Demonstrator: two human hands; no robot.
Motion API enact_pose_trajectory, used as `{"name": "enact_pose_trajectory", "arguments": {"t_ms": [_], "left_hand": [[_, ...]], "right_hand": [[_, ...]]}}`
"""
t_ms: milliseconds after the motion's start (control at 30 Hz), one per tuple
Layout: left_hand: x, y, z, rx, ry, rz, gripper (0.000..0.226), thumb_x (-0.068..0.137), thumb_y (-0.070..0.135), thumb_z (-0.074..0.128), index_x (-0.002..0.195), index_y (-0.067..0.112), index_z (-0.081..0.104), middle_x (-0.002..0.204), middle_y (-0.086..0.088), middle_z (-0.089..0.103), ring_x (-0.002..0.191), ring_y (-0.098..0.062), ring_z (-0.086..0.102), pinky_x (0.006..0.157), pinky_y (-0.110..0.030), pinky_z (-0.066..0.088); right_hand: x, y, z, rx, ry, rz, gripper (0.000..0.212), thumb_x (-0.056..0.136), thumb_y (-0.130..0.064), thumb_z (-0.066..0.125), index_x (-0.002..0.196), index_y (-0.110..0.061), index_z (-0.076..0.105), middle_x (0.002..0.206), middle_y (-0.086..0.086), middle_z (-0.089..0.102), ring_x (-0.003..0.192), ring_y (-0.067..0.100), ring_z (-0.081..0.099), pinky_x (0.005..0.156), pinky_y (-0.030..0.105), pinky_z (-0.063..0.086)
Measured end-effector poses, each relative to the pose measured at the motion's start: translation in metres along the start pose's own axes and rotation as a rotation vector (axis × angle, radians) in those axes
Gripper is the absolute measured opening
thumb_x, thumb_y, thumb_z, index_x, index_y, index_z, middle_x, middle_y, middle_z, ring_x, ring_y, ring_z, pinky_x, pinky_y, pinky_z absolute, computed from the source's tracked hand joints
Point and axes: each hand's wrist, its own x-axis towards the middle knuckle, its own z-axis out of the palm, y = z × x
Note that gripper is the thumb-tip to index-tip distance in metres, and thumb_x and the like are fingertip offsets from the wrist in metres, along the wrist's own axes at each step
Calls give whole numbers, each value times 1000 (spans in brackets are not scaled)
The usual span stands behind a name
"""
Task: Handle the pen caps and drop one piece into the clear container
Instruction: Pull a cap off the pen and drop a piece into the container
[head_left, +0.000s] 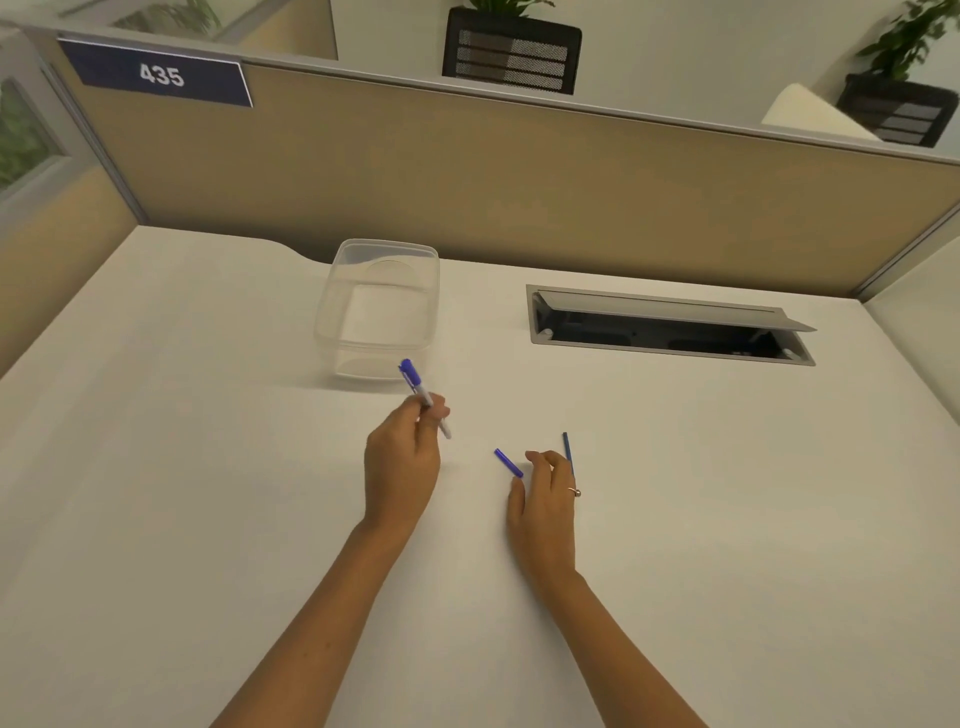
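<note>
My left hand (402, 457) grips a white pen with a blue cap (418, 387), its capped end pointing up and away toward the clear container (332, 306). That container stands empty on the white desk just beyond the pen. A loose blue pen cap (508, 462) lies on the desk between my hands. My right hand (545, 499) rests on the desk with fingers spread, its fingertips just right of the loose cap. A thin blue piece (567, 449) lies by the far side of its fingers, partly hidden behind them.
A grey cable hatch (670, 325) with its lid raised is set in the desk at the right rear. A beige partition (467, 171) with a "435" sign (161, 75) closes the far edge. Black planters sit behind it.
</note>
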Motion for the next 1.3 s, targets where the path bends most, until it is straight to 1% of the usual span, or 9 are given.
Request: {"name": "enact_pose_trajectory", "arguments": {"t_ms": [167, 333, 433, 600, 800, 900, 1000, 1200, 1300], "left_hand": [[-5, 5, -2, -197, 61, 3, 21, 96, 25, 42, 94, 18, 61, 94, 1, 69, 92, -15, 66, 80, -30, 53], [-20, -23, 9, 160, -241, -58, 18, 93, 7, 45, 89, 11, 62, 87, -3, 70, 79, -28, 65, 73, -39, 54], [-12, -19, 8, 140, -222, -84, 16, 93, 14, 49, 90, 13, 65, 88, -2, 73, 80, -24, 67, 72, -34, 53], [4, 5, -5, -128, -88, -165, 11, 93, 25, 52, 90, 25, 62, 85, 5, 72, 85, -13, 69, 76, -29, 52], [13, -9, -37, -511, 31, -492, 11, 93, 26, 53, 101, 26, 61, 85, -3, 72, 73, -11, 71, 64, -23, 57], [10, -36, -54, -574, -16, -724, 11, 92, 21, 55, 100, 15, 59, 88, -10, 71, 65, -9, 72, 64, -25, 57], [2, -62, -71, -608, -106, -859, 8, 89, 20, 59, 92, 13, 62, 93, -11, 73, 76, -14, 73, 69, -30, 57], [-6, -82, -85, -693, -196, -787, 12, 89, 18, 58, 89, 9, 67, 88, -6, 78, 88, -18, 72, 71, -25, 59], [-11, -84, -85, -708, -176, -743, 14, 88, 18, 59, 85, 11, 72, 83, -3, 76, 83, -14, 71, 70, -22, 57]], "right_hand": [[0, 0, 1, 3, 8, -6, 28, 89, -6, 53, 116, -8, 51, 120, 9, 50, 102, 24, 52, 80, 18, 35], [-1, -1, 0, 8, 7, -17, 28, 87, -3, 53, 115, -7, 51, 117, 10, 51, 100, 25, 53, 79, 21, 37], [0, -2, 0, 3, -2, -11, 28, 88, -4, 52, 117, -6, 51, 119, 10, 52, 103, 25, 53, 82, 21, 38], [-1, -3, -2, -27, 9, -42, 28, 88, -2, 52, 116, -5, 51, 117, 11, 52, 100, 27, 53, 80, 27, 41], [0, -1, 0, -36, -1, -42, 26, 88, -1, 51, 114, -5, 52, 115, 10, 53, 100, 25, 51, 81, 13, 27], [-1, -1, 0, -30, 6, -36, 26, 88, -2, 52, 114, -5, 52, 114, 10, 53, 99, 24, 51, 81, 13, 29], [-1, -1, 0, -12, 9, -30, 26, 88, -3, 51, 115, -5, 52, 116, 10, 53, 100, 24, 52, 83, 20, 34], [-2, -5, -4, 78, 81, 5, 22, 91, -4, 52, 112, -9, 57, 112, 8, 53, 96, 22, 53, 85, 20, 34], [-4, -15, -3, -4, 14, -121, 22, 87, -2, 57, 108, -8, 63, 103, 11, 58, 90, 28, 52, 73, 31, 44]]}}
